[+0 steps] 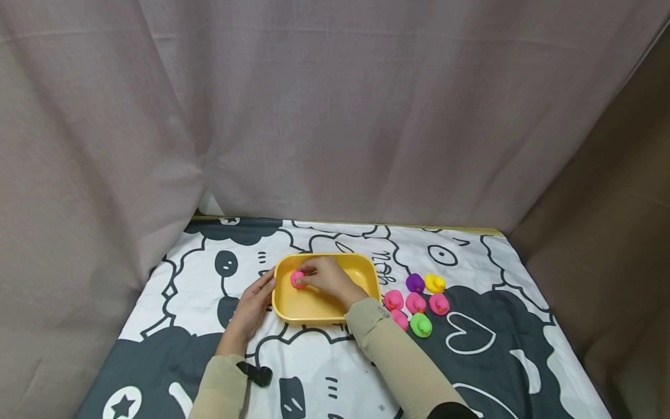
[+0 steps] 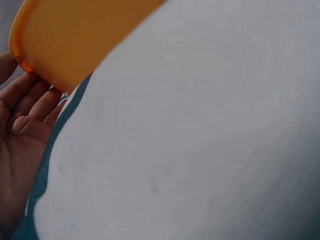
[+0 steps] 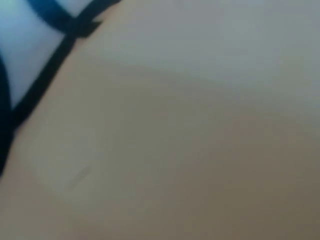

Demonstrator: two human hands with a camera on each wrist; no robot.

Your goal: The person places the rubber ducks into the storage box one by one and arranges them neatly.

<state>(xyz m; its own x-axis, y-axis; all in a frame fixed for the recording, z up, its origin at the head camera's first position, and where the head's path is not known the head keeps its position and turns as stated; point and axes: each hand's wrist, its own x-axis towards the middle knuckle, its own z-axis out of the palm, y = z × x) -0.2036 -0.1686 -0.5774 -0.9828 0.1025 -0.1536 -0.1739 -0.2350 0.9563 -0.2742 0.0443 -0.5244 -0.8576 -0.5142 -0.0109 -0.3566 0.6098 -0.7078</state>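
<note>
We see a yellow tray [image 1: 366, 279] sitting on the table [image 1: 324, 361], which is covered with a black-and-white cartoon cloth. The left hand [image 1: 251, 308] lies against the tray's left wall, fingers straight and relaxed, touching the rim. In our judgement it is there to steady the tray rather than to lift it, since nothing is curled round the edge. The left wrist view agrees: open fingers [image 2: 30, 100] just beside the tray's rounded corner [image 2: 60, 40].

The right hand [image 1: 330, 278] reaches across into the tray, and its grip is closed on a pink duck [image 1: 297, 280] — fingertips pinched round it, low over the tray's floor near the left end. Whether the duck already touches the floor we cannot tell. The right wrist view is too blurred to add anything.

To the right of the tray, on the cloth, the other ducks wait in a loose cluster — a purple one [image 1: 415, 283], a yellow one [image 1: 435, 283], several pink ones [image 1: 416, 303] and a green one [image 1: 421, 325] nearest us. They sit close at hand for the right arm, whose sleeve [image 1: 398, 355] passes just beside them.
</note>
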